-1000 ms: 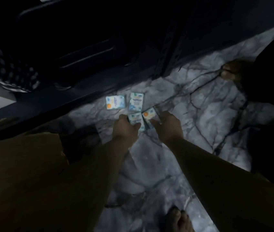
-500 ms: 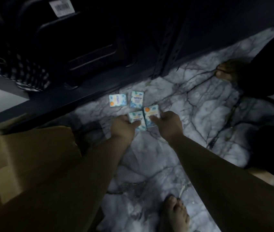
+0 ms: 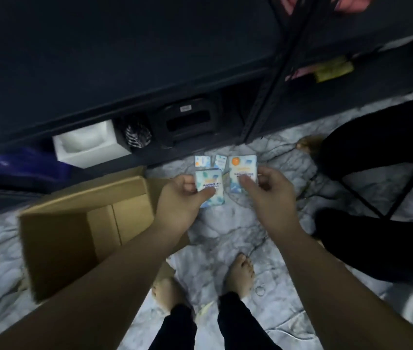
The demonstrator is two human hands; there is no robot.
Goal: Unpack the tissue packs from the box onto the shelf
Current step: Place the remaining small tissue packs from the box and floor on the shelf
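The person stands barefoot on the grey-veined marble floor (image 3: 225,231), both bare forearms stretched forward and down, the hands side by side but apart. The left hand (image 3: 178,198) curls round a small white-and-blue tissue pack with printed lettering (image 3: 210,186), thumb laid across its lower front and fingers tucked behind its left edge; the pack stands nearly upright, facing the camera. The right hand (image 3: 267,192) pinches a second white-and-blue tissue pack marked with an orange dot (image 3: 242,170), thumb on the front, fingers wrapped round its right edge, held a little higher than the other. Both packs are lifted clear of the floor, just in front of the low dark shelf unit (image 3: 149,79).

Beyond the held packs, two more small tissue packs (image 3: 209,161) lie flat on the floor close to the shelf's lower edge, partly hidden by the ones in hand.

The open brown cardboard box (image 3: 79,228) sits on the floor to the left, under the left forearm, its flaps spread; I can make out nothing inside it from here. On the bottom shelf sit a white foam block (image 3: 86,147), a black-and-white patterned object (image 3: 137,134) and a black plastic container (image 3: 187,122). Another person's dark-clothed legs (image 3: 377,173) stand to the right, a bare foot near the shelf post.
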